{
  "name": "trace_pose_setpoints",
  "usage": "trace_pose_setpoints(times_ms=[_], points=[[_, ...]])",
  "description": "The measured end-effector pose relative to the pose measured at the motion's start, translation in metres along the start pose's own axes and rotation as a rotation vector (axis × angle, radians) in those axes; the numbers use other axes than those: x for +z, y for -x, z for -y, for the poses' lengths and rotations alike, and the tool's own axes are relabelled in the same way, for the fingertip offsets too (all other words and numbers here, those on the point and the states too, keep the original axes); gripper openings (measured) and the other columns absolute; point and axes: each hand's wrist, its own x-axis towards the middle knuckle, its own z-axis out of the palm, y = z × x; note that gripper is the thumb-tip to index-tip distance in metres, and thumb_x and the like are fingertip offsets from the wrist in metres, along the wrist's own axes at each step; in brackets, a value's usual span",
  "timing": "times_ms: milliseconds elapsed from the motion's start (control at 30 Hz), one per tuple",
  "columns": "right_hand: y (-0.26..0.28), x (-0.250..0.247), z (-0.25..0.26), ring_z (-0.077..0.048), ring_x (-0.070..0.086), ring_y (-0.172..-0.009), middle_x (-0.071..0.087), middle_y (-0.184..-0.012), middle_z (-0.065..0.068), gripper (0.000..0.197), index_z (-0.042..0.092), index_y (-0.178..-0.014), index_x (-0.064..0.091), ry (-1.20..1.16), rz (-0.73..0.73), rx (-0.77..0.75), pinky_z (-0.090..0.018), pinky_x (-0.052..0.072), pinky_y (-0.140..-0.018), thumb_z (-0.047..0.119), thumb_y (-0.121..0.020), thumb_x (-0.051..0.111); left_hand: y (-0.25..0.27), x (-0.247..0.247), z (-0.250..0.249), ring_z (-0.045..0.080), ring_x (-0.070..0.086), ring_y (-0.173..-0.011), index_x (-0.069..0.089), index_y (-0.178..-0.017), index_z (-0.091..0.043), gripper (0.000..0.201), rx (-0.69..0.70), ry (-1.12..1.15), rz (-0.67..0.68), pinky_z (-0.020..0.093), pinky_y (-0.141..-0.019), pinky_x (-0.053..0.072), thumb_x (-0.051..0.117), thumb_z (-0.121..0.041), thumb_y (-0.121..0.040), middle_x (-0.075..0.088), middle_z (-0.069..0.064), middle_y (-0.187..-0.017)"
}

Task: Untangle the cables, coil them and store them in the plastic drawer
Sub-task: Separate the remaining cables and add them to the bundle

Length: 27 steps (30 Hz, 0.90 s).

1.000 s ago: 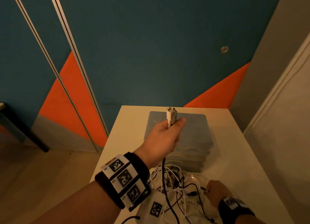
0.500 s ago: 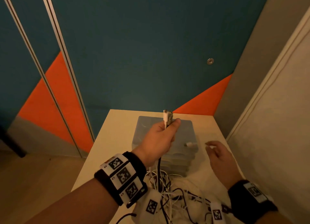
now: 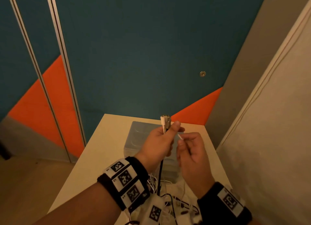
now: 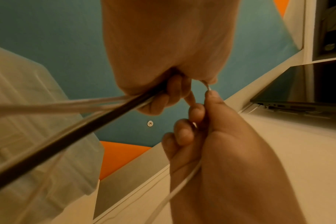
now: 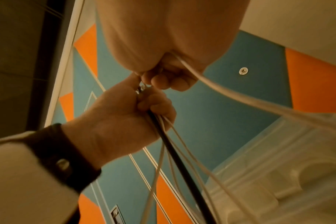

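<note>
Left hand (image 3: 158, 144) raised above the middle of the table (image 3: 94, 150), fist closed round a bundle of plug ends (image 3: 165, 121), one black lead and several white ones trailing down from it to the tangled cables (image 3: 170, 201) heaped at the table's near edge. Right hand (image 3: 191, 150) lifted just beside it, thumb and forefinger pinching the tip of one thin white cable (image 4: 182, 181), which runs down along the palm in the left wrist view. Translucent plastic drawer unit (image 3: 139, 135) standing toward the far edge, behind both hands, drawers apparently closed.

Judged to be the sorting-out stage: ends being gathered, nothing yet coiled or stored. Best done by passing the pinched tip into the left fist alongside the other plugs, keeping that fist firm so no end slips back into the heap. Then drawing one lead at a time gently upward, following it with the free fingers to find each crossing instead of tugging, since a hard pull would likely tighten any knots below. Thin white leads likely to kink or snag; black one stiffer, probably easier freed first.
</note>
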Motion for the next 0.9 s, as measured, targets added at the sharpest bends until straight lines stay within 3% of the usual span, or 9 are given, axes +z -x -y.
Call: trace_pose_setpoints(times_ms=[67, 167, 333, 433, 633, 733, 833, 900], points=[[0.009, 0.003, 0.000, -0.012, 0.046, -0.054, 0.055, -0.065, -0.003, 0.012, 0.037, -0.093, 0.050, 0.018, 0.074, 0.025, -0.030, 0.039, -0.052, 0.025, -0.093, 0.046, 0.003, -0.001, -0.002, 0.010, 0.034, -0.047, 0.075, -0.088, -0.020, 0.040, 0.025, 0.036, -0.020, 0.023, -0.046, 0.033, 0.057, -0.056, -0.087, 0.036, -0.002, -0.054], [0.017, 0.005, -0.002, -0.016, 0.043, -0.053, 0.053, -0.061, -0.002, 0.020, 0.043, -0.088, 0.050, 0.034, 0.116, 0.073, -0.037, 0.037, -0.052, 0.024, -0.092, 0.046, 0.008, -0.002, -0.005, 0.008, 0.033, -0.047, 0.074, -0.076, -0.025, 0.036, 0.053, 0.048, -0.038, 0.022, -0.047, 0.032, 0.058, -0.057, -0.082, 0.036, -0.006, -0.054], [0.029, 0.003, -0.009, -0.017, 0.042, -0.050, 0.048, -0.057, 0.000, 0.024, 0.039, -0.084, 0.049, 0.041, 0.182, 0.134, -0.038, 0.036, -0.049, 0.019, -0.096, 0.045, 0.014, -0.002, -0.005, 0.006, 0.032, -0.049, 0.067, -0.070, -0.025, 0.040, 0.087, -0.009, -0.054, 0.021, -0.049, 0.031, 0.054, -0.061, -0.080, 0.038, -0.010, -0.055], [0.038, 0.004, -0.014, -0.017, 0.042, -0.049, 0.048, -0.056, 0.000, 0.018, 0.039, -0.081, 0.047, 0.058, 0.196, 0.171, -0.040, 0.035, -0.047, 0.025, -0.093, 0.045, 0.016, -0.002, -0.007, 0.005, 0.037, -0.051, 0.057, -0.071, -0.024, 0.039, 0.079, 0.019, -0.042, 0.023, -0.052, 0.031, 0.048, -0.056, -0.092, 0.043, -0.008, -0.059], [0.039, 0.006, -0.013, -0.015, 0.045, -0.053, 0.051, -0.063, 0.003, 0.014, 0.041, -0.087, 0.049, 0.089, 0.237, 0.184, -0.041, 0.040, -0.052, 0.030, -0.092, 0.043, 0.018, -0.001, -0.008, 0.019, 0.046, -0.066, 0.043, -0.071, -0.021, 0.046, 0.111, 0.005, 0.115, 0.029, -0.066, 0.040, 0.038, -0.061, -0.094, 0.041, -0.003, -0.058], [0.036, 0.000, -0.012, -0.017, 0.045, -0.055, 0.050, -0.063, 0.003, 0.010, 0.035, -0.087, 0.050, 0.110, 0.274, 0.185, -0.047, 0.042, -0.055, 0.032, -0.093, 0.043, 0.023, 0.000, -0.012, 0.016, 0.042, -0.057, 0.041, -0.076, -0.017, 0.045, 0.102, -0.017, 0.206, 0.026, -0.061, 0.039, 0.035, -0.059, -0.090, 0.039, -0.003, -0.057], [0.032, -0.008, -0.008, -0.010, 0.056, -0.069, 0.059, -0.075, 0.007, 0.010, 0.036, -0.090, 0.055, 0.162, 0.297, 0.127, -0.034, 0.046, -0.064, 0.041, -0.090, 0.046, 0.026, -0.002, -0.014, 0.012, 0.035, -0.052, 0.044, -0.079, -0.014, 0.045, 0.118, -0.024, 0.187, 0.025, -0.054, 0.034, 0.035, -0.056, -0.090, 0.036, -0.003, -0.056], [0.025, -0.015, -0.002, -0.008, 0.060, -0.079, 0.062, -0.085, 0.010, 0.017, 0.033, -0.092, 0.058, 0.223, 0.192, 0.044, -0.021, 0.046, -0.069, 0.045, -0.088, 0.047, 0.025, -0.003, -0.014, 0.010, 0.032, -0.051, 0.046, -0.079, -0.014, 0.043, 0.116, 0.004, 0.170, 0.026, -0.052, 0.031, 0.037, -0.055, -0.091, 0.035, -0.005, -0.057]])
